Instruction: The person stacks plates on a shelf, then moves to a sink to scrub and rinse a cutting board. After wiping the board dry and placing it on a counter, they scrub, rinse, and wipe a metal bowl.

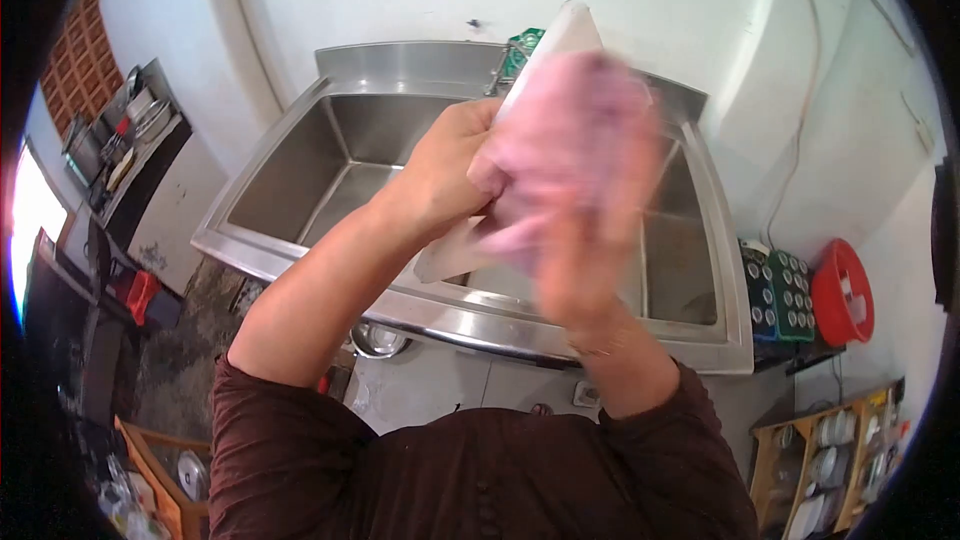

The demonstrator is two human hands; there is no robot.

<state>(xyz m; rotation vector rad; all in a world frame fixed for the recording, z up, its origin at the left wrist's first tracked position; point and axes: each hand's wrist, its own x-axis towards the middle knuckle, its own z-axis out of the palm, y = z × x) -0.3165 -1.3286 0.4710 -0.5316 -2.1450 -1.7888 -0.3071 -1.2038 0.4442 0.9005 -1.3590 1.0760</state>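
Note:
In front of me, above the double sink, my left hand (460, 155) grips the edge of a flat white board (448, 252), possibly a cutting board, held tilted. My right hand (590, 250) presses a pink cloth (560, 120) against the board. Motion blurs this hand and the cloth, so its fingers are only partly distinct. The cloth covers much of the board's middle; the upper corner and lower end show.
A stainless steel double sink (290, 195) stands below my hands, against the wall. To its right are bottle crates (790, 295) and a red basin (842, 292). A wooden dish rack (850, 440) sits lower right. A metal bowl (380, 340) lies under the sink.

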